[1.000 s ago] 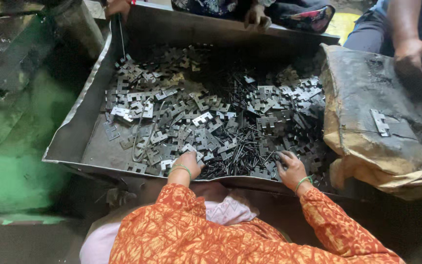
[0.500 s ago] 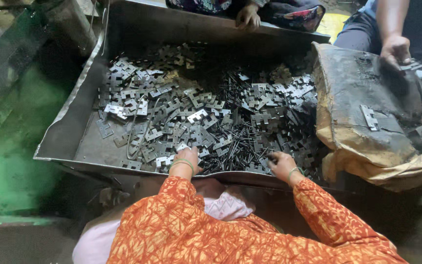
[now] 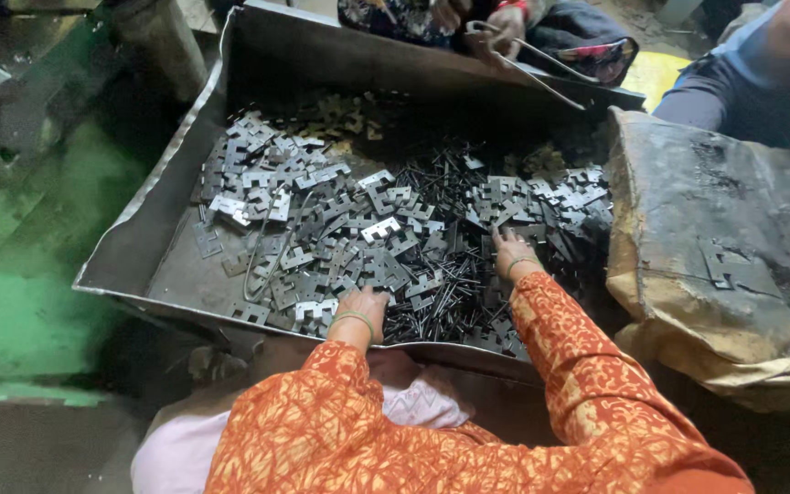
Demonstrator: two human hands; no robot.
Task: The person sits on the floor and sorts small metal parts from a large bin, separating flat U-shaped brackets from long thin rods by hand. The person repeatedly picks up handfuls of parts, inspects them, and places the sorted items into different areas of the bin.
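A large grey metal tray [image 3: 144, 261] holds a heap of small flat notched metal pieces [image 3: 368, 229] mixed with dark thin nails or pins [image 3: 441, 302]. Both my arms wear orange patterned sleeves. My left hand [image 3: 363, 306] rests on the pile near the tray's front edge, its fingers tucked among the pieces, so its grip is hidden. My right hand [image 3: 514, 256] lies deeper in the tray with its fingers spread flat over the pieces and holds nothing that I can see.
At the tray's far side another person's hands [image 3: 496, 23] hold a long bent wire rod [image 3: 541, 69]. A second person's arm shows at top right. A dirty brown sack [image 3: 715, 247] lies against the tray's right side. Green-stained floor is at left.
My right hand has reached farther into the tray, from the front edge toward the middle of the pile. My left hand stays near the front edge. The view has shifted slightly.
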